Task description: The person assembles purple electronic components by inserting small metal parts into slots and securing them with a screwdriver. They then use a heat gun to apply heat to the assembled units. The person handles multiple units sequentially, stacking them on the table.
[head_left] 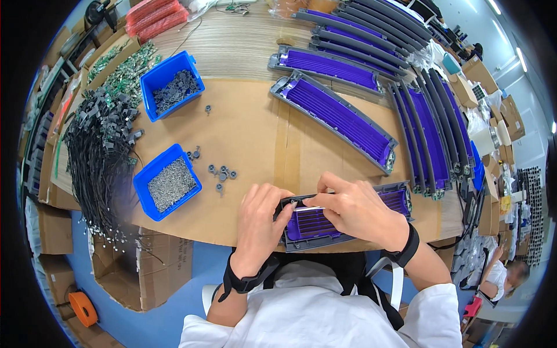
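A long grey housing with a purple slatted inside (pixel 313 227) lies at the table's near edge in front of me. My left hand (pixel 259 216) grips its left end, thumb and fingertips at the corner. Over the same end, my right hand (pixel 355 210) is closed in a pinch. A thin white strip (pixel 308 208) shows just below the right fingertips; whether they hold it or something smaller is hidden. Several small grey plastic parts (pixel 223 172) lie loose on the cardboard to the left of my hands.
A blue bin of small screws (pixel 139 187) and another of grey plastic parts (pixel 149 104) stand left. Beyond them hangs a bundle of black cables (pixel 93 151). More purple-and-grey housings (pixel 336 124) crowd the far right. A person (pixel 500 278) sits at the right.
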A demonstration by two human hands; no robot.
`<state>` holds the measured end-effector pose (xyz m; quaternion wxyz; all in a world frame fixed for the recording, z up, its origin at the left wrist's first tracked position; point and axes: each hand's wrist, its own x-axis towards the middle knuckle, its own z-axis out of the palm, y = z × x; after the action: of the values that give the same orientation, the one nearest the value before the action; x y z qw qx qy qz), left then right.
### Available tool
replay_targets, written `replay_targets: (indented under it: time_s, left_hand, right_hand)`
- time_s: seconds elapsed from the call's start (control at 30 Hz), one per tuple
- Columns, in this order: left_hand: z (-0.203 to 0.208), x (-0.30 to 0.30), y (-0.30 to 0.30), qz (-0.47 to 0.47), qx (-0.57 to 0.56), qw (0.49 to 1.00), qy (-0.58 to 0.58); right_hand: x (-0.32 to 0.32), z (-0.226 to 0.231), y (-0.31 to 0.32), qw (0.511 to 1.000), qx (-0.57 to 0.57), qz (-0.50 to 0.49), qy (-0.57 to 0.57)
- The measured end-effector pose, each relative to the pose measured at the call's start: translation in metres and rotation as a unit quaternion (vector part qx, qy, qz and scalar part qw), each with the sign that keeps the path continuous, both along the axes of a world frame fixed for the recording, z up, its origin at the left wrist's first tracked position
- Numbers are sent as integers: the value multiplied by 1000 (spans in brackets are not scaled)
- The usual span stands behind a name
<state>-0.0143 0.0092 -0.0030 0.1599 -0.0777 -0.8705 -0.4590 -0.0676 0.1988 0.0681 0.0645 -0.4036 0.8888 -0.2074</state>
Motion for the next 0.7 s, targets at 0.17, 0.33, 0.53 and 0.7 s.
replay_targets:
  time_s: [0.17,0.33,0.53,0.7]
  left_hand:
    - [0,-1,2,5,-15,1000,21]
    - [-3,0,1,5,-4,1000,-8]
    - [-2,-1,4,16,0,1000,8]
    - [1,-1,4,15,-1,1000,7]
  right_hand:
    - [-5,2,0,998,15,0,-54]
    - [-2,11,6,990,-119,-43,-66]
    - [-5,9,23,1000,26,1,7]
    - [-6,5,22,999,38,0,26]
